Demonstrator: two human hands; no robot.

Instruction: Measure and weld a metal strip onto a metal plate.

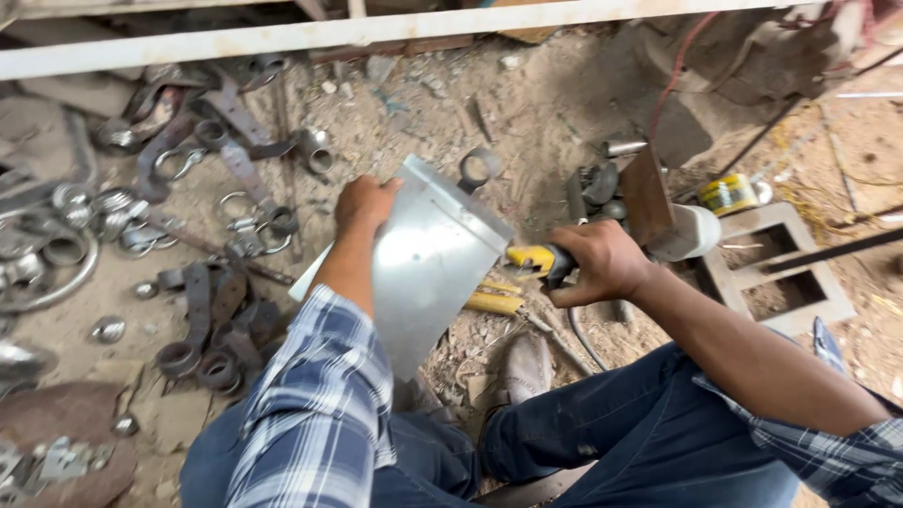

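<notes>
My left hand [362, 205] grips the top edge of a bent sheet-metal piece [428, 263], shiny grey, held tilted over my knees. My right hand [602, 263] is closed around the dark handle of a yellow power tool [531, 259], whose front end disappears behind the sheet. A second yellow part [491, 302] shows just under the sheet's right edge. Both sleeves are blue-and-white plaid, and my legs are in blue jeans. A worn shoe [527, 367] rests on the dirt below the tool.
Several rusty metal rings, links and brackets [216, 188] lie scattered on the dirt floor at left. A concrete block [771, 273] sits at right, with a yellow tape roll [729, 193] and cables beyond it. A white metal bar [282, 38] crosses the top.
</notes>
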